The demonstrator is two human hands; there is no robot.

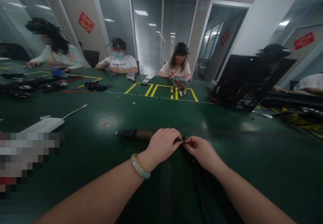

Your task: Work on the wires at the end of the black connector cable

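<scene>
My left hand is curled around the right end of a dark sleeved cable bundle that lies on the green table. My right hand pinches a small part at the bundle's tip, right against the left thumb. Both hands meet at about the table's near middle. A pale green bangle sits on my left wrist. What the fingertips pinch is too small to name.
A white device with a cable lies at the left. Black parts and coloured wires lie at the far left. An open black computer case stands at the right. Several people sit along the far side of the table.
</scene>
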